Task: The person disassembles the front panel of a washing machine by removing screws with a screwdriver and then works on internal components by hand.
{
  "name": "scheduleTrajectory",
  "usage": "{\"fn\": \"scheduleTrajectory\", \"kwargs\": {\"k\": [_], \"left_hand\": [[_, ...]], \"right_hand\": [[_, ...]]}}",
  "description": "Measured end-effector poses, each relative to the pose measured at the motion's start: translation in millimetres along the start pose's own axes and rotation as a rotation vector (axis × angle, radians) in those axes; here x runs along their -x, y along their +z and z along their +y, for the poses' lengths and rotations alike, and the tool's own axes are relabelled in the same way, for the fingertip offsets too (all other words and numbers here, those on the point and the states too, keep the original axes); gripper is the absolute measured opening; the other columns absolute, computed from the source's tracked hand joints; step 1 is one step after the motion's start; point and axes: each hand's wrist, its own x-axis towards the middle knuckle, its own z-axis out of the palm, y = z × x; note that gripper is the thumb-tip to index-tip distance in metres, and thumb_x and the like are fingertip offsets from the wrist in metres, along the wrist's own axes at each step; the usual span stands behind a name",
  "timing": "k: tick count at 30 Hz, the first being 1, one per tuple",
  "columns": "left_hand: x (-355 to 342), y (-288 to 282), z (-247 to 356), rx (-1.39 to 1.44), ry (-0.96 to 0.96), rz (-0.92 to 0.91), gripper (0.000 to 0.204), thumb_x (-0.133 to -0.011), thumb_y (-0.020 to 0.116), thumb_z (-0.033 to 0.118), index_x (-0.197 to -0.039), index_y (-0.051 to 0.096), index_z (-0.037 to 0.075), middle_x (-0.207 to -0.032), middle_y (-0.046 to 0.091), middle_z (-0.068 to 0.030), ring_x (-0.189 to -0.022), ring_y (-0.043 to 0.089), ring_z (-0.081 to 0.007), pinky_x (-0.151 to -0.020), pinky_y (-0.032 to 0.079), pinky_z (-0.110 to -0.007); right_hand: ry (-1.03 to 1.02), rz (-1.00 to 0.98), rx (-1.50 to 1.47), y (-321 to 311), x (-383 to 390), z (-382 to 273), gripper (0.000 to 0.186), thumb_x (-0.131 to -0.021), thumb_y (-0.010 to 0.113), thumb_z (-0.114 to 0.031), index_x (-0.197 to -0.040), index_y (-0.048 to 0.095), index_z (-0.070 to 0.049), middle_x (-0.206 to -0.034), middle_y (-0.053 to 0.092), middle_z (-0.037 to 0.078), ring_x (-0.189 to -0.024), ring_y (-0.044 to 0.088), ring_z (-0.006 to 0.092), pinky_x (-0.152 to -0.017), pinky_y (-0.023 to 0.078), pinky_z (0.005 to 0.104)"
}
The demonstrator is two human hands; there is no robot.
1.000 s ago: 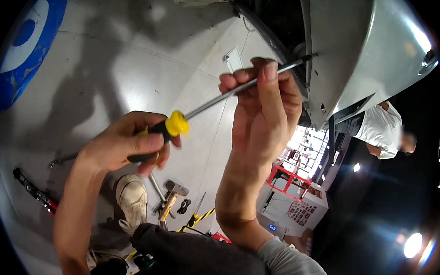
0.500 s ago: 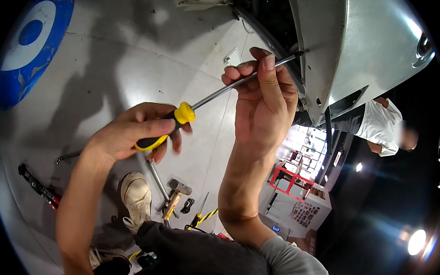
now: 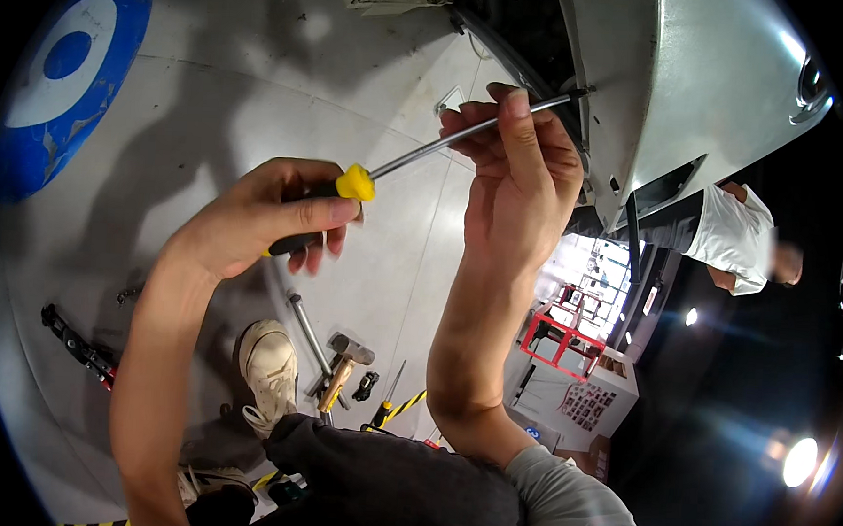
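Note:
A long screwdriver [image 3: 436, 153] with a yellow and black handle slants up to the right, its dark tip at the edge of a silver-grey car body panel [image 3: 683, 96]. Wrapped round the handle is my left hand [image 3: 287, 210]. My right hand [image 3: 524, 169], palm toward me, pinches the steel shaft between thumb and fingers not far from the tip. Whether the tip sits in a screw is too small to tell.
Below lie a hammer [image 3: 343, 377], a metal bar [image 3: 308, 329], a second screwdriver [image 3: 384, 407] and black pliers-like tool with red grips [image 3: 70, 342]. A blue and white round-marked panel [image 3: 68, 55] stands left. Another person [image 3: 738, 234] is at the right, beyond the panel.
The left hand has turned on the handle, its thumb now closer to the yellow collar. My right hand has shifted slightly right, and the whole view has moved a little.

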Motion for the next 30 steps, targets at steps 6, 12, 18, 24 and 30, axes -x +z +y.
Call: {"fn": "scheduleTrajectory", "kwargs": {"k": [6,12,18,24,30], "left_hand": [[-3.6,39.3,-13.6,-0.860,0.316,0.560,0.026,-0.086,0.070,0.022,-0.085,0.056,0.000,-0.060,0.055,-0.0078,-0.050,0.054,-0.0218,-0.049,0.043,-0.033],[2.9,66.4,-34.1,-1.174,0.496,0.808,0.037,-0.080,0.074,0.029,-0.094,0.054,0.002,-0.072,0.062,-0.0143,-0.063,0.062,-0.0334,-0.055,0.049,-0.040],[-2.0,29.4,-11.4,0.065,-0.007,-0.064,0.027,-0.086,0.068,0.025,-0.085,0.054,0.002,-0.062,0.056,-0.0065,-0.053,0.055,-0.0106,-0.049,0.045,-0.025],[-3.7,33.9,-16.6,-0.098,-0.062,-0.045,0.026,-0.090,0.065,0.022,-0.081,0.054,0.001,-0.054,0.052,-0.0029,-0.041,0.046,-0.0093,-0.040,0.037,-0.025],[0.2,72.9,-30.8,-1.271,0.421,0.851,0.027,-0.076,0.072,0.015,-0.091,0.053,0.003,-0.070,0.063,-0.0125,-0.060,0.063,-0.0297,-0.051,0.049,-0.038]], "right_hand": [[0.053,0.019,-0.042,-0.6,3.4,-5.6,0.019,-0.091,0.066,-0.013,-0.089,0.062,0.005,-0.076,0.066,0.015,-0.069,0.068,0.0235,-0.061,0.058,0.0337],[0.066,0.056,-0.010,-1.4,11.4,0.8,0.015,-0.089,0.067,-0.011,-0.086,0.059,0.002,-0.075,0.066,0.015,-0.064,0.067,0.0234,-0.058,0.057,0.0329],[0.064,0.063,0.000,-5.1,12.8,-3.9,0.012,-0.090,0.065,-0.010,-0.084,0.059,0.000,-0.073,0.066,0.014,-0.063,0.067,0.0232,-0.058,0.057,0.0330],[0.070,0.015,-0.041,-7.1,12.7,0.5,0.019,-0.090,0.066,-0.013,-0.092,0.058,0.004,-0.078,0.066,0.015,-0.070,0.067,0.0230,-0.067,0.057,0.0344],[0.107,-0.023,0.017,-6.8,22.5,-1.6,0.028,-0.093,0.063,-0.017,-0.107,0.057,0.006,-0.089,0.066,0.014,-0.082,0.067,0.0234,-0.077,0.055,0.0342]]}}
